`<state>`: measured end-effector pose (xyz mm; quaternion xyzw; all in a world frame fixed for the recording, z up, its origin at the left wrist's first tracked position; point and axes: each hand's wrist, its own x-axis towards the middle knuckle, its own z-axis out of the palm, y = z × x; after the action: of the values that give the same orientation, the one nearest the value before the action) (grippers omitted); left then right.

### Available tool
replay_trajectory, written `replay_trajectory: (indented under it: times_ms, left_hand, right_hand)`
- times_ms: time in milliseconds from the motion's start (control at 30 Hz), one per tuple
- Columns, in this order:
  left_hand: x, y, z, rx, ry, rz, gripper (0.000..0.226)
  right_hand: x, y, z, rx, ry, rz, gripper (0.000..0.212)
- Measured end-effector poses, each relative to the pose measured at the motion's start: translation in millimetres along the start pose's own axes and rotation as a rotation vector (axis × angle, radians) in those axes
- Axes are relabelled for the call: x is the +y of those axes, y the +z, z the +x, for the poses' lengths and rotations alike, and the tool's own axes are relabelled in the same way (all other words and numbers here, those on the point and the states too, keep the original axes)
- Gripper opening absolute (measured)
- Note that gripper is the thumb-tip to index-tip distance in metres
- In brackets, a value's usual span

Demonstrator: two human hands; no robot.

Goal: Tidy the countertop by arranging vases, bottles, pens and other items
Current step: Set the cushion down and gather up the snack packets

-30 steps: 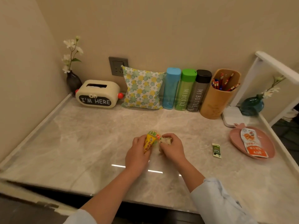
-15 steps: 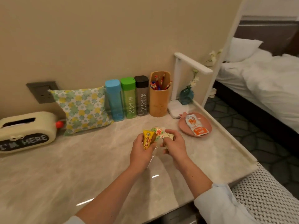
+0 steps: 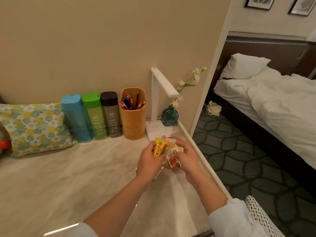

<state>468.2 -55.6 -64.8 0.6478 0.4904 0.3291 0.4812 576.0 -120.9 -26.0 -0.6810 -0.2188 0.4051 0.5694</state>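
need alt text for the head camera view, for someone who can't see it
A left hand and right hand together hold small snack packets over a marble countertop. Against the wall stand a floral cushion, three bottles, a pen holder, a white desk lamp and a blue vase. A bed lies beyond on the right.

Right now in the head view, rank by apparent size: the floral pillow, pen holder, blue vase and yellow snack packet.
1. floral pillow
2. pen holder
3. blue vase and yellow snack packet look alike. The packet is nearer the camera, so unranked.
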Motion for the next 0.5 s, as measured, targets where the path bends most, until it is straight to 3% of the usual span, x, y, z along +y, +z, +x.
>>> replay_trajectory:
  times_ms: [133,300,400,500]
  left_hand:
    - [8,22,18,0.042,-0.024,0.132,0.044]
    - [18,32,30,0.068,-0.011,0.346,0.044]
    - [25,29,31,0.083,0.012,0.514,0.059]
    - [28,22,34,0.105,-0.023,0.559,0.069]
  right_hand:
    - [2,-11,35,-0.031,0.032,0.032,0.064]
    - [-4,-17,59,-0.078,0.081,-0.029,0.044]
    - [-8,-19,69,-0.16,0.149,-0.02,0.031]
    - [-15,-19,76,-0.217,0.201,-0.038,0.032]
